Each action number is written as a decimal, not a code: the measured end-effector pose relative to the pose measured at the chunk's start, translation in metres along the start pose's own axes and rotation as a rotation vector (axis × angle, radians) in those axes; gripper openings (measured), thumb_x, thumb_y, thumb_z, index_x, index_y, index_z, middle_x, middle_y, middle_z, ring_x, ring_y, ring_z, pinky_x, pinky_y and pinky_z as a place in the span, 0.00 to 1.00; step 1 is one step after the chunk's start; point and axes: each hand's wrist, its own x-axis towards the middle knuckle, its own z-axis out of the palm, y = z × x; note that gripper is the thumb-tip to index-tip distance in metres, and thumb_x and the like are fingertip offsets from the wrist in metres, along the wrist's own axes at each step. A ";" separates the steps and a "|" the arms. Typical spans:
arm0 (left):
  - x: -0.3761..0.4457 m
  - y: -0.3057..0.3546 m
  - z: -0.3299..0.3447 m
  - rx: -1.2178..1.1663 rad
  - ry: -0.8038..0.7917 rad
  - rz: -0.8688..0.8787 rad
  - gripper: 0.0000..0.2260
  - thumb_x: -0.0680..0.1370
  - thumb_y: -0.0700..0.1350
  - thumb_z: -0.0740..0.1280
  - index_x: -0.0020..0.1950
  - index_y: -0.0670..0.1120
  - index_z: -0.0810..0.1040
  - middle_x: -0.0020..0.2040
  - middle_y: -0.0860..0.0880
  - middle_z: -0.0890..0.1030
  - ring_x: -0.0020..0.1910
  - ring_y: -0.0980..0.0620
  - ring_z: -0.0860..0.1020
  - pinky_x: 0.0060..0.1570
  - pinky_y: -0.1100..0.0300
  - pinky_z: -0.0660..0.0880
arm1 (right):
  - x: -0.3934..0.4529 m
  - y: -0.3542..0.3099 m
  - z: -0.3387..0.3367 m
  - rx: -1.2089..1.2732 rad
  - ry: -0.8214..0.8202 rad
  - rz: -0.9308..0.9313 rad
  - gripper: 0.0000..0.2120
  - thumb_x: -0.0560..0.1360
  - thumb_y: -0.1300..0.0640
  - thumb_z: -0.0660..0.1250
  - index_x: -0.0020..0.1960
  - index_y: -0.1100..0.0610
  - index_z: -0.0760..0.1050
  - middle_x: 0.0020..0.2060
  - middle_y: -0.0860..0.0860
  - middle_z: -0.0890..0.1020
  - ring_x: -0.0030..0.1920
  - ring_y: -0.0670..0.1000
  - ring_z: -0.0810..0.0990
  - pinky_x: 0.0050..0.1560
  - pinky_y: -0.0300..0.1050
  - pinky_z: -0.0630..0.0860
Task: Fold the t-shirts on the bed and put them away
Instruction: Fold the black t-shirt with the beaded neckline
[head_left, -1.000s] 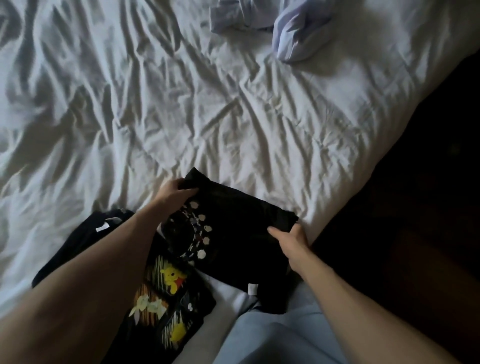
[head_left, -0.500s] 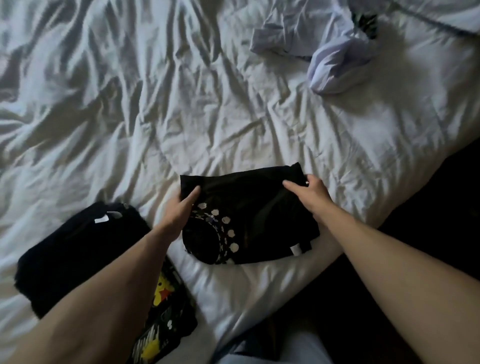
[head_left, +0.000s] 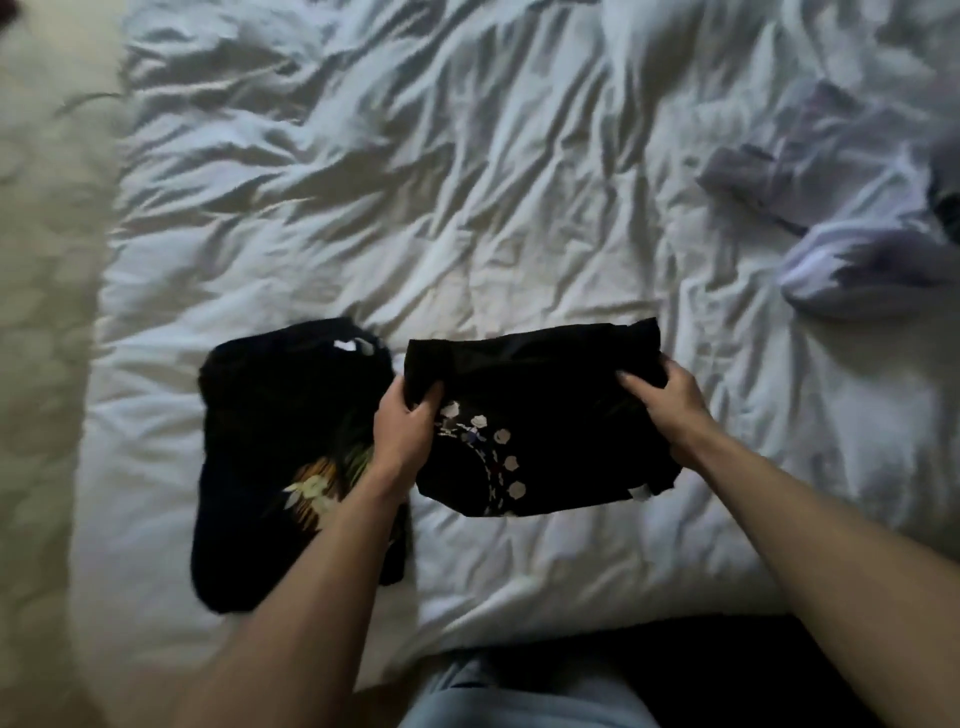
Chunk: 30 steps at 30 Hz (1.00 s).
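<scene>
Our left hand (head_left: 402, 436) and right hand (head_left: 662, 397) each grip a side of the folded black t-shirt with white flower print (head_left: 540, 415), near the rumpled white bed's (head_left: 467, 208) six-o'clock edge. At nine o'clock, just beside it, lies a folded black printed t-shirt pile (head_left: 275, 441); at two o'clock, well apart, a crumpled lavender garment (head_left: 857, 260).

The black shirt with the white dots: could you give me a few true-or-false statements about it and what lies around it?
1. Both hands, left hand and right hand, grip the dotted black shirt. True.
2. A folded black shirt pile lies to its left. True.
3. The dotted shirt is spread out flat and unfolded. False: it is folded small.
4. The pale crumpled garment sits under the dotted shirt. False: it lies apart, at the far right on the white bedding.
</scene>
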 end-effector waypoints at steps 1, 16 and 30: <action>-0.010 0.004 -0.012 -0.037 0.070 -0.010 0.03 0.79 0.46 0.69 0.52 0.52 0.79 0.48 0.53 0.83 0.48 0.56 0.81 0.49 0.59 0.76 | 0.002 -0.017 0.005 -0.038 -0.058 -0.039 0.14 0.77 0.56 0.70 0.62 0.54 0.76 0.49 0.46 0.82 0.52 0.47 0.81 0.50 0.40 0.76; -0.121 -0.079 -0.136 -0.722 0.861 -0.582 0.15 0.79 0.53 0.68 0.64 0.50 0.76 0.56 0.48 0.82 0.54 0.45 0.81 0.58 0.43 0.78 | 0.001 -0.164 0.310 -0.933 -0.724 -0.666 0.16 0.75 0.51 0.72 0.62 0.50 0.78 0.54 0.53 0.83 0.56 0.55 0.80 0.57 0.51 0.77; -0.115 -0.111 -0.152 -0.887 0.575 -0.694 0.28 0.75 0.67 0.64 0.66 0.49 0.77 0.59 0.48 0.83 0.57 0.47 0.82 0.54 0.50 0.79 | -0.043 -0.094 0.377 -0.914 -0.140 -0.817 0.30 0.77 0.43 0.65 0.73 0.56 0.64 0.68 0.58 0.68 0.68 0.60 0.66 0.68 0.55 0.64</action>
